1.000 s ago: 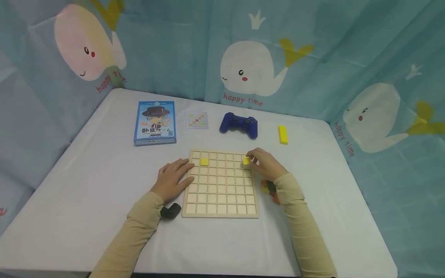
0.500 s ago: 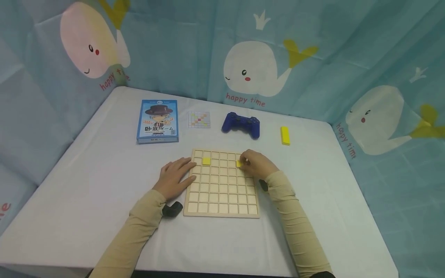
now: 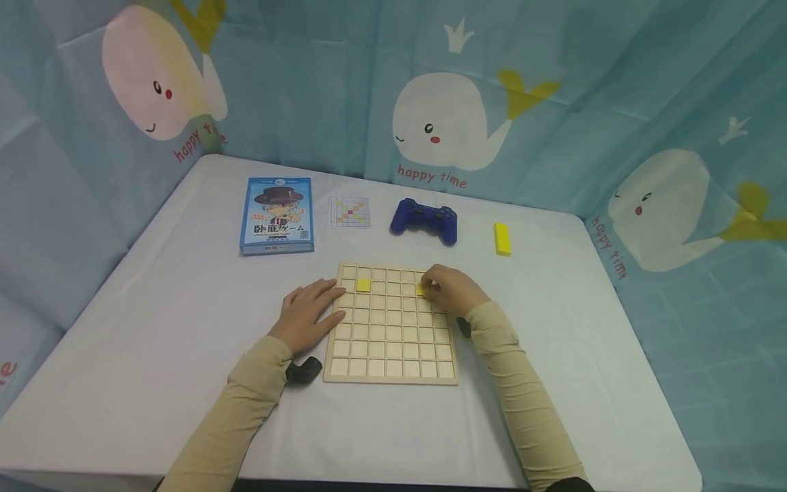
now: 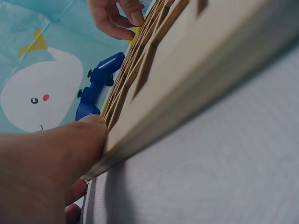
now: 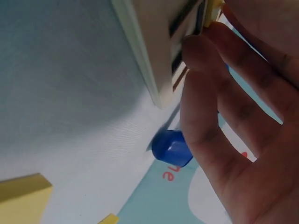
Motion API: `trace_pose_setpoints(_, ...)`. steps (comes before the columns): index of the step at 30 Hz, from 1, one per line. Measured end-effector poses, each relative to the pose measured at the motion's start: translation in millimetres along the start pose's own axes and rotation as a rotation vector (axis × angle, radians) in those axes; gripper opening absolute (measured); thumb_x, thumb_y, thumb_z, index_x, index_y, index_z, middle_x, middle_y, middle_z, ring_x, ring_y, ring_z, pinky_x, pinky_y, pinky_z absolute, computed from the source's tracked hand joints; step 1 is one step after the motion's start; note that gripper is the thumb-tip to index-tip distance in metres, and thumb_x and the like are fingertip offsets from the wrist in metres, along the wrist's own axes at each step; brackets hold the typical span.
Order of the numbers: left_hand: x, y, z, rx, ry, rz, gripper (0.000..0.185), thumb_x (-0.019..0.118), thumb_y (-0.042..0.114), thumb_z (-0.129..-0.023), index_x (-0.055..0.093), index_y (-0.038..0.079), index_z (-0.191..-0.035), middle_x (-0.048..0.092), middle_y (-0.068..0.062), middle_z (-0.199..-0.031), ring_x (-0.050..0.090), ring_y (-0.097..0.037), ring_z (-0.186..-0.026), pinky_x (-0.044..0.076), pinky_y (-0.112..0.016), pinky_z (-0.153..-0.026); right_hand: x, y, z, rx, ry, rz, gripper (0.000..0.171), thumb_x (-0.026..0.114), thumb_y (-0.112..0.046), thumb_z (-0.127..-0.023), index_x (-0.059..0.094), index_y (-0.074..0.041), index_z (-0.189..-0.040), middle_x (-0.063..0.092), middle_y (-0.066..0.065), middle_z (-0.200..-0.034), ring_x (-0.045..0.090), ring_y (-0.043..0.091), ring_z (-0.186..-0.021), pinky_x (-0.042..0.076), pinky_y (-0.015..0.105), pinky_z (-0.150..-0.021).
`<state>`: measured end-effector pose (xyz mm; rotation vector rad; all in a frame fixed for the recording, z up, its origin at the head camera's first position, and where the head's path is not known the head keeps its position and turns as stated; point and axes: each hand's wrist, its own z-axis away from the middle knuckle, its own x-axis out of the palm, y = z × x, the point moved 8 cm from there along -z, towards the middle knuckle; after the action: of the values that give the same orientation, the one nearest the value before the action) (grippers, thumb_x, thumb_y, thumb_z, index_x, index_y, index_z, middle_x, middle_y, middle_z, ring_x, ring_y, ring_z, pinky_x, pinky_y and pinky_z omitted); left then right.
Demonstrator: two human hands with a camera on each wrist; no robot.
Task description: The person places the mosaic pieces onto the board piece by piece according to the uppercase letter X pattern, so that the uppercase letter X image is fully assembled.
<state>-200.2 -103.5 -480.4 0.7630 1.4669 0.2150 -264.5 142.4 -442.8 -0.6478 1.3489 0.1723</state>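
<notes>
A wooden grid board [image 3: 393, 355] lies on the white table. One yellow tile [image 3: 363, 285] sits in a cell near its top left. My right hand [image 3: 451, 290] pinches a second yellow tile [image 3: 421, 290] over a cell in the board's upper right; in the right wrist view this yellow tile [image 5: 212, 9] shows between the fingertips at the board's edge [image 5: 149, 60]. My left hand [image 3: 307, 316] rests flat on the board's left edge, fingers straight; in the left wrist view its thumb [image 4: 70, 140] presses against the board's rim [image 4: 187, 93].
A blue card-game box [image 3: 277, 215], a small pattern card [image 3: 350, 212], a blue game controller [image 3: 424, 220] and a long yellow block [image 3: 501, 238] lie behind the board. A black object [image 3: 302, 370] sits by my left wrist. Whale-print curtains surround the table.
My right hand has carried the yellow tile about one cell to the left and lowered it toward the board. The left hand has stayed in place.
</notes>
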Motion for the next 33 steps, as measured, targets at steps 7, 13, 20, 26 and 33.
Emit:
trace_pose_setpoints(7,0.1,-0.7,-0.2,-0.002,-0.002,-0.005,0.049,0.054,0.037,-0.097,0.048,0.016,-0.141,0.037,-0.009,-0.152,0.026,-0.031,-0.143,0.013,-0.056,-0.114,0.6,1.7,1.0,0.004,0.007,-0.009,0.019,0.068,-0.017,-0.090,0.067,-0.010,-0.107,0.065,0.001,-0.107,0.063,0.018,-0.099,0.053,0.035,-0.089)
trace_pose_setpoints(13,1.1,-2.0,-1.1,-0.005,0.001,-0.015,0.049,0.054,0.038,-0.096,0.048,0.017,-0.141,0.036,-0.009,-0.152,0.026,-0.031,-0.143,0.013,-0.056,-0.114,-5.7,18.9,18.7,0.089,0.034,-0.031,0.024,0.065,-0.025,-0.093,0.065,-0.011,-0.111,0.062,0.003,-0.112,0.062,0.022,-0.102,0.053,0.039,-0.090)
trace_pose_setpoints(20,2.2,-1.0,-1.2,0.001,0.004,-0.016,0.049,0.054,0.038,-0.096,0.048,0.017,-0.140,0.037,-0.009,-0.151,0.026,-0.032,-0.142,0.014,-0.057,-0.114,-16.4,59.2,69.9,0.276,0.026,-0.057,0.024,0.060,-0.017,-0.094,0.062,-0.009,-0.118,0.061,0.006,-0.119,0.060,0.025,-0.103,0.053,0.043,-0.089)
trace_pose_setpoints(26,1.0,-1.1,-1.3,0.026,0.015,-0.017,0.049,0.054,0.037,-0.097,0.047,0.016,-0.141,0.038,-0.010,-0.151,0.026,-0.033,-0.142,0.015,-0.059,-0.112,-21.1,81.1,104.9,0.328,0.067,-0.064,0.020,0.062,-0.015,-0.093,0.064,-0.009,-0.113,0.062,0.008,-0.116,0.060,0.027,-0.100,0.054,0.044,-0.086)
trace_pose_setpoints(33,2.1,-1.6,-2.1,0.025,0.011,-0.010,0.048,0.053,0.036,-0.097,0.048,0.016,-0.141,0.038,-0.009,-0.152,0.026,-0.033,-0.142,0.016,-0.059,-0.112,-14.2,85.8,110.0,0.293,0.077,-0.098,0.023,0.063,-0.007,-0.091,0.063,-0.008,-0.114,0.063,0.008,-0.116,0.059,0.027,-0.103,0.052,0.046,-0.091)
